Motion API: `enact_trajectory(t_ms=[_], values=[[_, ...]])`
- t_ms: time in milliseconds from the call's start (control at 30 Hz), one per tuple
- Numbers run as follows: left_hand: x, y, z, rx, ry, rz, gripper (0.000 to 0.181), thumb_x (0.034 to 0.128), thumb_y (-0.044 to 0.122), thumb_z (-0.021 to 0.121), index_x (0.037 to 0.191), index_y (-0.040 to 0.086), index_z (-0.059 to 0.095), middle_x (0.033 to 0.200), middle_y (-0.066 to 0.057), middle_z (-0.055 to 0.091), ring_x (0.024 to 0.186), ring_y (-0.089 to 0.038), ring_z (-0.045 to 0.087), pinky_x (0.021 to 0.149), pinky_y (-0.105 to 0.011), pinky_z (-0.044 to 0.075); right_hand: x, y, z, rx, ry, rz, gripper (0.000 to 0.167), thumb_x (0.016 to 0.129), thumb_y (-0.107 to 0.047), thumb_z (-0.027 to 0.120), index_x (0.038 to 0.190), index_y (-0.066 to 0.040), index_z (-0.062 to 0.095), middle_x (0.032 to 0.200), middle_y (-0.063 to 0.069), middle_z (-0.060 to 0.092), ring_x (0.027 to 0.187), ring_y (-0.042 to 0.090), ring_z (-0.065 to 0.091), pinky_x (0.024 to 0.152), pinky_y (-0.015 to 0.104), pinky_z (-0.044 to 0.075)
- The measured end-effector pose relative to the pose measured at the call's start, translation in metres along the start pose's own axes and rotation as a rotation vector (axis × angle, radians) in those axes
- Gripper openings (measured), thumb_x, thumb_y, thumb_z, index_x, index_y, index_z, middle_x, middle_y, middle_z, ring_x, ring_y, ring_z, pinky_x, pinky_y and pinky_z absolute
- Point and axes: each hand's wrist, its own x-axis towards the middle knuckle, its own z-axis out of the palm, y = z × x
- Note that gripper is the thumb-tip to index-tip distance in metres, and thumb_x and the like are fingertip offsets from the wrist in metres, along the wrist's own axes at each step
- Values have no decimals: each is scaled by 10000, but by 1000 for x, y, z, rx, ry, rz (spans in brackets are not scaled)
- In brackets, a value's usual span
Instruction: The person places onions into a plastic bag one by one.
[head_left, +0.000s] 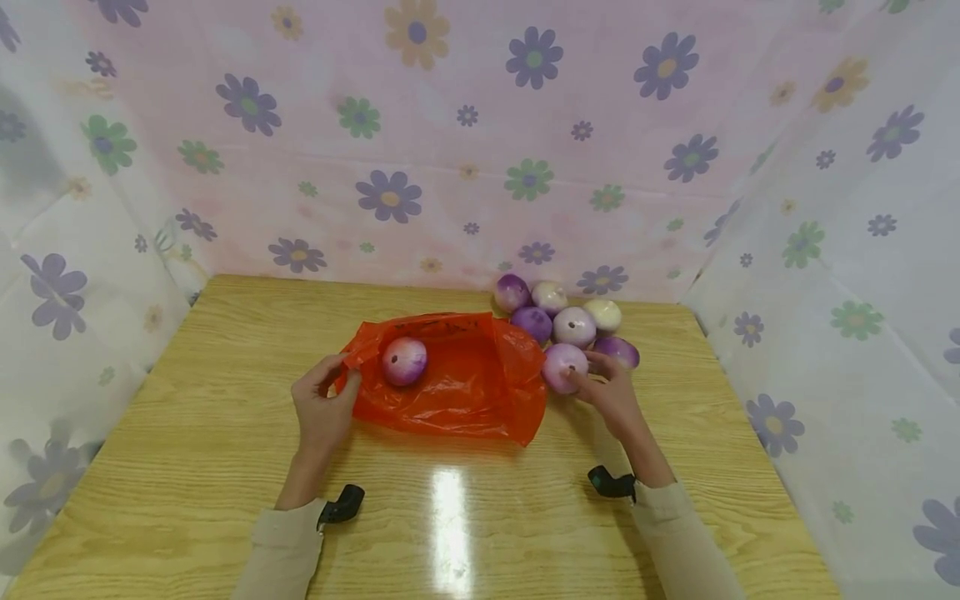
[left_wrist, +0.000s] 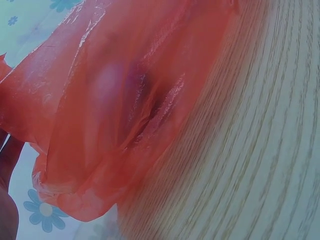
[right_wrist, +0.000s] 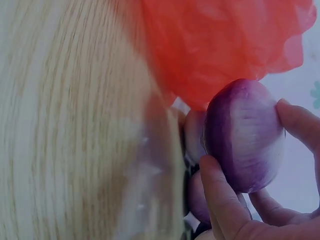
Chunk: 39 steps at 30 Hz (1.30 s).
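A red plastic bag (head_left: 457, 404) lies on the table with its mouth spread. One purple-and-white onion (head_left: 405, 361) shows inside its left part; through the film in the left wrist view it is only a blurred shape. My left hand (head_left: 326, 406) pinches the bag's left edge between thumb and fingers. At the bag's right side, my right hand (head_left: 611, 396) grips another onion (right_wrist: 245, 135) between thumb and fingertips. In the right wrist view that onion appears raised off the table, its skin purple on one side and pale on the other.
Several purple and whitish onions (head_left: 573, 327) sit in a cluster behind the right hand, at the back right of the wooden table (head_left: 225, 467). Flower-patterned curtains (head_left: 465, 150) enclose the back and both sides. Black wrist cameras (head_left: 342, 504) are strapped at the sleeves.
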Motion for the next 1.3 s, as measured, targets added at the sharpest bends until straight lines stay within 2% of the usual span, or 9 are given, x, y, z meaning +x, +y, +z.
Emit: enact_trajectory(t_ms=[67,167,300,467,667,800,967,1100,1300], values=[[-1,-9,-1,4,0,-7,222,827,-232,617,1019,-156,698,990,-12,758,915,32,660,884,-127,530,-5,-4,0,-2,-11,1,631,944,-170,727,1460,47,436,1341,241,488,934,95,625,797,223,596],[-2,-14,-2,12,0,-12,231,824,-235,619,1026,-155,698,998,-14,759,923,33,663,889,-130,529,-9,-7,-1,5,-16,-14,603,940,-149,726,1444,46,460,1323,230,496,943,113,636,797,238,602],[-2,-14,-2,8,-1,-10,230,821,-242,613,1022,-165,692,994,-4,758,920,33,660,890,-127,527,-14,-11,-1,29,-2,-43,554,929,-102,724,1412,43,494,1251,175,523,914,103,659,777,245,607],[-2,-14,-1,-4,-4,-22,232,825,-243,614,1021,-154,699,1004,76,746,919,25,666,889,-134,533,-19,-16,-2,58,13,-78,519,910,-67,729,1372,51,526,1124,52,574,884,84,679,759,242,607],[0,6,2,-7,-9,-8,220,820,-247,610,1008,-169,693,984,11,755,912,33,665,886,-144,539,-25,-24,-4,17,9,-119,520,909,-81,739,1376,38,545,1043,-81,636,881,60,690,780,213,591],[2,19,2,-9,-12,2,204,819,-241,605,996,-183,686,964,-37,758,899,31,663,879,-139,539,-29,-30,-5,5,-4,-141,513,910,-96,739,1372,24,551,1069,-80,647,902,63,696,788,214,588],[2,22,2,-11,-16,-2,200,818,-245,604,993,-190,682,968,7,751,890,27,662,873,-140,541,-36,-39,-6,4,-50,-172,505,922,-98,727,1380,17,547,1160,-51,626,962,73,694,815,225,590],[1,19,2,-11,-19,0,216,816,-250,601,1005,-187,684,973,-2,748,892,26,658,875,-139,540,-45,-53,-1,3,-69,-211,518,915,-63,716,1393,26,540,1196,-69,609,1000,68,668,828,208,579],[-3,-3,0,19,-18,-13,261,817,-245,617,1044,-148,703,1001,-76,754,920,36,658,891,-141,535,-61,-73,12,52,-125,-340,487,879,45,682,1348,87,556,1213,-51,614,1011,121,650,825,224,586]])
